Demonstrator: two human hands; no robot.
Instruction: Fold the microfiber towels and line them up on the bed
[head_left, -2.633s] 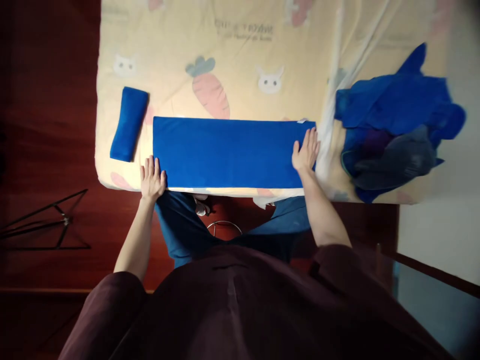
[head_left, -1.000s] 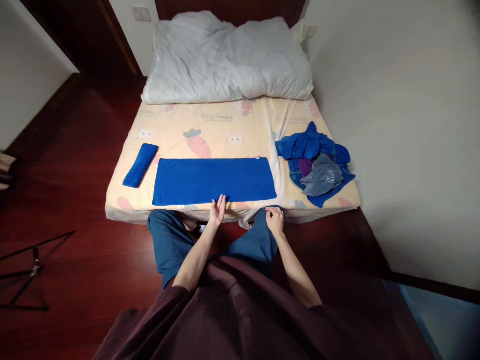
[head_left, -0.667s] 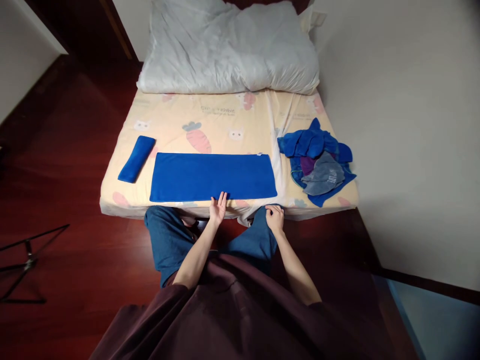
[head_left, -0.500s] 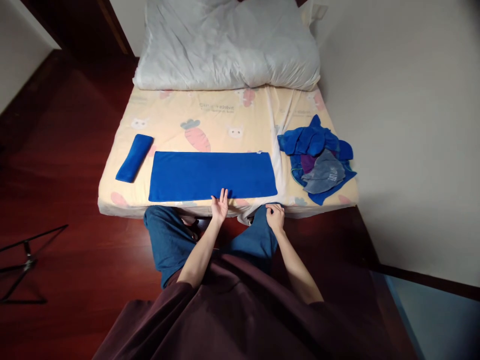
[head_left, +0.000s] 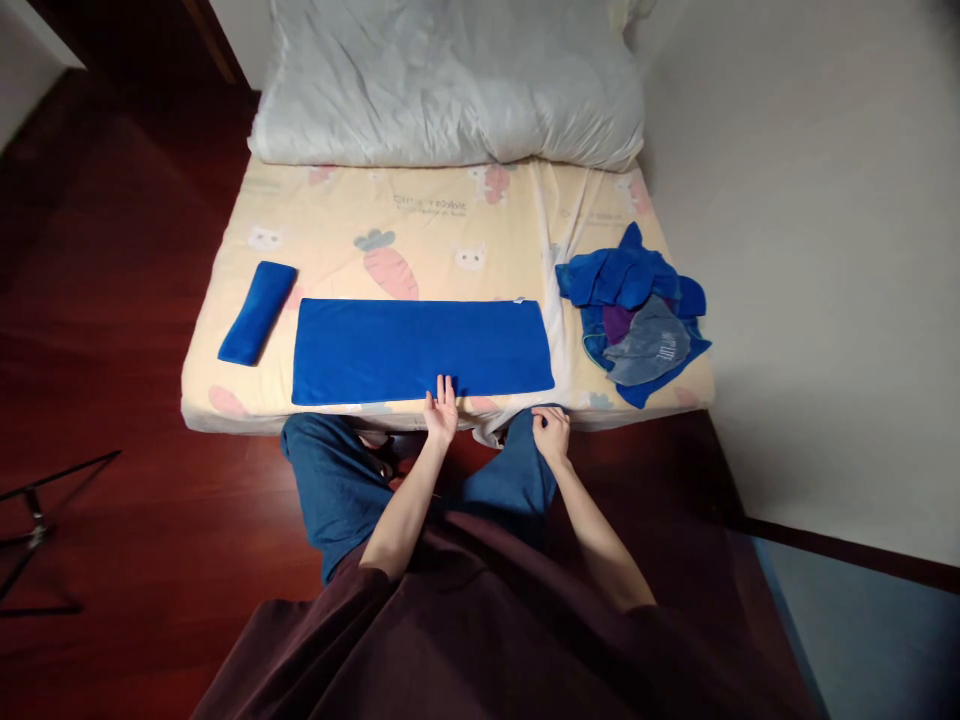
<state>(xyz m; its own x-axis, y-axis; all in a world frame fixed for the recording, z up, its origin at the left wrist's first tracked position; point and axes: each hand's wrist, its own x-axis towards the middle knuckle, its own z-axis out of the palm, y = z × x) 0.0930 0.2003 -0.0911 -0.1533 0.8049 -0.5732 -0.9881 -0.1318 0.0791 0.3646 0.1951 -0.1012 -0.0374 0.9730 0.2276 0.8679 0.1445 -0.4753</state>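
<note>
A blue towel lies flat in a long strip along the near edge of the bed, a small pale tag at its far right edge. My left hand is palm up at the towel's near edge, its fingers stretched out and holding nothing. Whether it touches the cloth, I cannot tell. On my knee, right of the towel's near corner, rests my right hand, fingers curled in loosely with nothing visible in them. To the left is a blue towel folded into a narrow bundle.
A crumpled pile of blue, purple and grey cloths lies on the right of the bed. Behind is a thick grey-white quilt. A wall borders the right side; black stand legs are on the floor at left.
The view has shifted slightly, moving the bed and floor items a little left and up in the picture. Both hands keep nearly the same pose; the towels look unchanged.
</note>
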